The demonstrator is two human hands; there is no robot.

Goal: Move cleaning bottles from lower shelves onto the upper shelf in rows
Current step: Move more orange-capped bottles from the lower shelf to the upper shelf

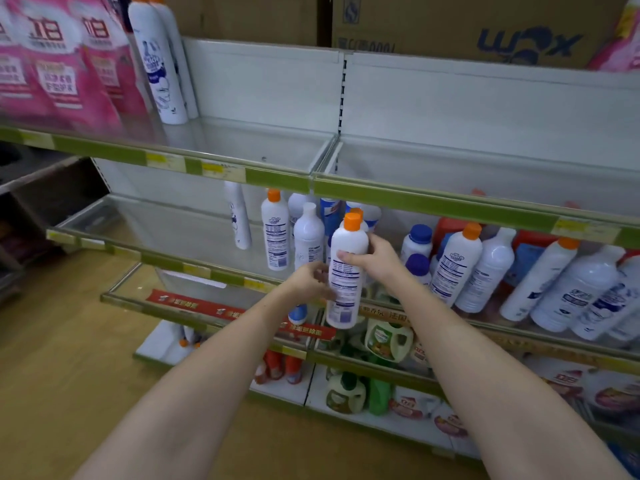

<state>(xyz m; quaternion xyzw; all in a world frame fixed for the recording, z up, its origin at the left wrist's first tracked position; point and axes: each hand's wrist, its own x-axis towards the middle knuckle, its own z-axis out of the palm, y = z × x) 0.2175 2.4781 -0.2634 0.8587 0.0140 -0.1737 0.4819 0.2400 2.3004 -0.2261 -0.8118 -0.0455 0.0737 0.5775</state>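
Store shelving: right hand [375, 259] grips white orange-capped plastic bottle [346, 271] near its shoulder; left hand [311, 280] pinches its side. Lift toward 12 o'clock, clear green shelf lip [277, 174], seat upright beside white spray cans [159, 64].

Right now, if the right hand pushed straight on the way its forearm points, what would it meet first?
Probably the white bottles standing behind the orange-capped bottle that the right hand grips, though depth is unclear.

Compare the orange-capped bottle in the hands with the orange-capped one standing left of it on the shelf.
The held bottle is off the shelf, gripped by the right hand near the top and the left hand lower; the shelf bottle stands untouched. The held one sits nearer the camera and looks bigger. Both are white, upright, back label outward.
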